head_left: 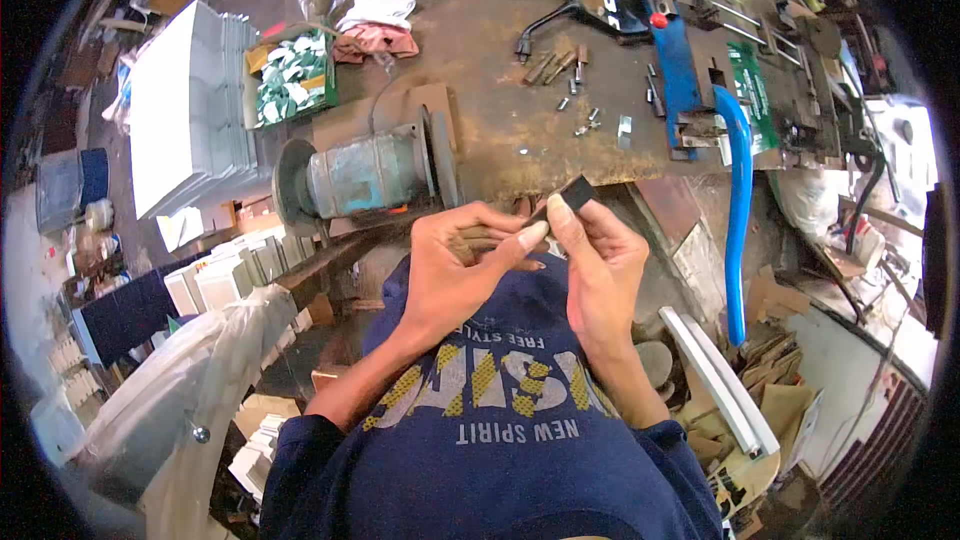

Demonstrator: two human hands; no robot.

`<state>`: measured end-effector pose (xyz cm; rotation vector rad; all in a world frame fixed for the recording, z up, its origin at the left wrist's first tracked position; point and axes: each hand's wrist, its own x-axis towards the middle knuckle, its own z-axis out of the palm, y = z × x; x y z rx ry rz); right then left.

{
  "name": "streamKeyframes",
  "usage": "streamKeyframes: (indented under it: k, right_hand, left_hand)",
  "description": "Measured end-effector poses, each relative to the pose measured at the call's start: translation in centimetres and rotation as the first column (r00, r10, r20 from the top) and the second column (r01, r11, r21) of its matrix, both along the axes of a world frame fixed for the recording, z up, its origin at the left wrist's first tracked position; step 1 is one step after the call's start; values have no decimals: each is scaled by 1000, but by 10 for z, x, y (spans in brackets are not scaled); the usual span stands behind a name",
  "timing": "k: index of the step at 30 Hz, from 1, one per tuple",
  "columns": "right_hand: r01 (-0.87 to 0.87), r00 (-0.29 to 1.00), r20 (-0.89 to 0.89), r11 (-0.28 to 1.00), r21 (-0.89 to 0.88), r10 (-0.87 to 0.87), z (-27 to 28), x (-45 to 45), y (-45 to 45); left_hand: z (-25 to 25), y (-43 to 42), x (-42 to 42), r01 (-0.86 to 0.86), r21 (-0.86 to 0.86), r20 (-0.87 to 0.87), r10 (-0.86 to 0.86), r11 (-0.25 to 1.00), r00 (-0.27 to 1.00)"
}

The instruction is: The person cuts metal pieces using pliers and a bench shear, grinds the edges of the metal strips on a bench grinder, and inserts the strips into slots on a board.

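Observation:
Both of my hands meet in front of my chest, near the bench's front edge. My right hand (600, 260) grips a small dark rectangular piece (572, 195) between thumb and fingers. Curled inward, my left hand (460, 260) pinches the lower left end of the same piece, its thumb close to my right thumb. The fingers partly hide the piece. Just left of my left hand, a bench grinder (360, 175) stands on the bench. Beyond my hands, small metal parts (587, 123) are scattered on the brown bench top (480, 60).
A box of green and white pieces (292, 80) and stacked white sheets (185, 110) lie at the left. On the right, a blue machine bar (677, 70) carries a long blue handle (738, 220). A black mirror-like part (610, 10) lies at the back.

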<state>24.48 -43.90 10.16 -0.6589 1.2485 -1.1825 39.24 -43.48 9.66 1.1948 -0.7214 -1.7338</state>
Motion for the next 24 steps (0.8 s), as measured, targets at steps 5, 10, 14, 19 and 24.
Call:
streamKeyframes:
  k: [5, 10, 14, 19, 24]
  right_hand:
    - [-59, 995, -82, 998, 0, 59, -13, -6, -14]
    - [-217, 926, -306, 975, 42, 220, -63, 2, -8]
    - [-351, 718, -649, 936, -26, 251, -59, 22, -5]
    - [-472, 454, -887, 867, -162, 81, -67, 46, -4]
    - [-483, 433, -899, 858, -173, 62, -71, 59, 0]
  left_hand:
    - [-33, 19, 47, 192, 57, 203, -199, 980, 959]
    - [-94, 26, 108, -150, 537, -177, 285, 830, 942]
    - [-107, 17, 120, -200, 531, -176, 338, 824, 925]
    - [-106, 17, 120, -244, 530, -151, 373, 812, 915]
    - [-110, 17, 124, -281, 519, -164, 417, 807, 894]
